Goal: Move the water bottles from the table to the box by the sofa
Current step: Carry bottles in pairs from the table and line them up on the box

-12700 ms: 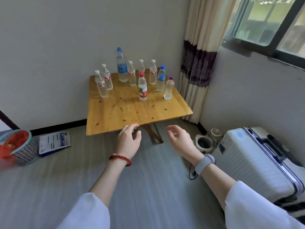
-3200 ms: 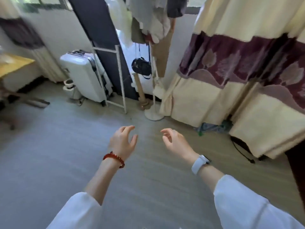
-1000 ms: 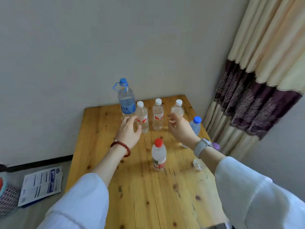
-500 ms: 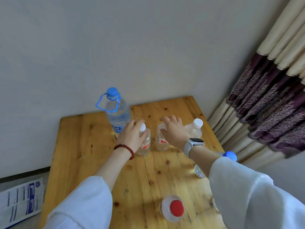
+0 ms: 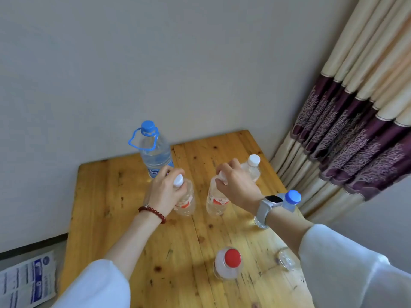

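Clear plastic water bottles stand on the pine table against the wall, and each hand curls round the neck of one: the left hand on the left red-labelled bottle, the right hand on its neighbour. Gripping near the caps likely lets both lift straight up without knocking the big blue-capped bottle behind. The box is out of view.
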`<action>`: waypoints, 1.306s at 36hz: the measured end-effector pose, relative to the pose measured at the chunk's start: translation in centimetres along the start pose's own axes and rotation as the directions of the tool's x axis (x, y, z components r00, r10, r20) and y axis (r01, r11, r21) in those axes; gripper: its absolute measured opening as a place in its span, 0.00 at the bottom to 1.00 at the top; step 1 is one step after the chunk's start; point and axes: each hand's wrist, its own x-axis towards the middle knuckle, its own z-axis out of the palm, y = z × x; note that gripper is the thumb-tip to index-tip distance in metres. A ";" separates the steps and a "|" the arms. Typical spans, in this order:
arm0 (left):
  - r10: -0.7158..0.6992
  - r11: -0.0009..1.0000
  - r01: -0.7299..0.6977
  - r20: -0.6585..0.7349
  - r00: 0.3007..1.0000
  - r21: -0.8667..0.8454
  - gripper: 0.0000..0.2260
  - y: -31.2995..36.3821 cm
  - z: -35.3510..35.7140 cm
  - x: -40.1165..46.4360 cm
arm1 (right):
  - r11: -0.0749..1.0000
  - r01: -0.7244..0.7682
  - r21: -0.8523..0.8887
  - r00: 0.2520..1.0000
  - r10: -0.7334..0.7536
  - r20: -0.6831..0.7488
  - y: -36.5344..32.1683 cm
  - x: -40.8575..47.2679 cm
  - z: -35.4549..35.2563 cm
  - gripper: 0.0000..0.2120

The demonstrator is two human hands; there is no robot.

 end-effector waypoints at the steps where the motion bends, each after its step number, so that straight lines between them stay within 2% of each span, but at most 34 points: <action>1: 0.013 1.000 -0.013 -0.021 1.000 0.011 0.12 0.5 -0.7 -0.5 | 1.000 0.015 0.006 1.000 -0.015 -0.021 -0.5 -0.6 -0.6 0.13; 4: 0.055 0.998 -0.054 -0.090 0.994 0.016 0.09 2.0 -2.9 -2.3 | 0.998 0.056 0.011 0.995 -0.055 -0.081 -2.4 -2.8 -2.5 0.13; 13: 0.097 0.993 -0.072 -0.312 0.945 0.091 0.09 6.8 -11.9 -12.6 | 0.972 0.183 0.150 0.941 -0.129 -0.314 -9.5 -14.0 -7.2 0.13; 16: 0.118 0.991 -0.086 -0.338 0.934 0.107 0.09 8.7 -14.5 -17.4 | 0.965 0.206 0.159 0.926 -0.140 -0.350 -11.5 -18.8 -7.7 0.13; 20: 0.093 0.993 -0.072 -0.260 0.961 0.090 0.09 9.6 -16.9 -23.8 | 0.975 0.190 0.111 0.940 -0.149 -0.307 -13.1 -24.8 -6.8 0.13; 25: 0.060 0.996 -0.055 -0.078 0.995 0.067 0.07 9.4 -17.6 -31.8 | 0.985 0.121 0.121 0.978 -0.098 -0.185 -13.4 -33.1 -3.6 0.12; 32: 0.145 0.989 -0.146 0.168 0.975 -0.003 0.07 9.4 -15.0 -40.9 | 0.990 -0.102 0.098 0.991 0.110 -0.081 -12.3 -46.3 1.5 0.11; 37: 0.315 0.948 -0.307 0.350 0.882 -0.080 0.09 10.6 -12.5 -46.6 | 0.938 -0.338 0.077 0.925 0.346 -0.156 -11.6 -56.1 5.1 0.12; 40: 0.451 0.892 -0.420 0.391 0.803 -0.165 0.13 11.7 -11.2 -50.3 | 0.887 -0.453 0.091 0.859 0.461 -0.224 -11.7 -61.8 7.1 0.11; 42: 0.535 0.843 -0.497 0.402 0.743 -0.203 0.11 12.3 -10.3 -52.4 | 0.856 -0.506 0.101 0.820 0.515 -0.250 -11.8 -65.1 7.9 0.12; 47: 0.724 0.665 -0.680 0.492 0.484 -0.309 0.09 17.1 -7.3 -59.6 | 0.715 -0.683 0.152 0.648 0.688 -0.325 -12.8 -77.4 9.0 0.10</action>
